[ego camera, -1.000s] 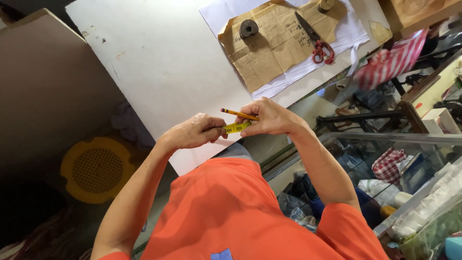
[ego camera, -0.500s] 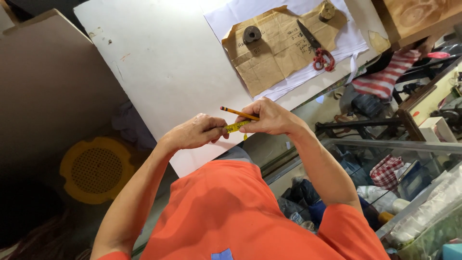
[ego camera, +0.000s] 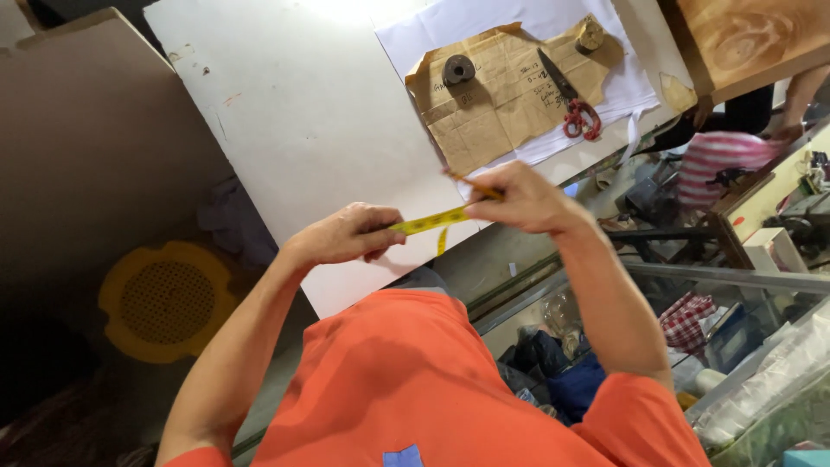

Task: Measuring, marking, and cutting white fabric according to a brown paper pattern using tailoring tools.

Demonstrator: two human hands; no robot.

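Note:
A yellow measuring tape (ego camera: 430, 222) is stretched taut between my two hands above the near edge of the white table (ego camera: 303, 112). My left hand (ego camera: 350, 233) pinches one end. My right hand (ego camera: 523, 197) pinches the other end and also holds a pencil (ego camera: 474, 186) between its fingers. A short loose tail of the tape hangs down near the middle.
Farther along the table lie a brown paper pattern (ego camera: 506, 95) on white cloth, two round weights (ego camera: 458, 69) and red-handled scissors (ego camera: 572, 108). A yellow perforated stool (ego camera: 164, 301) stands below left. A person in a striped garment (ego camera: 722, 160) is at the right.
My hands have moved apart, drawing out a longer stretch of tape between them. The view has shifted a little.

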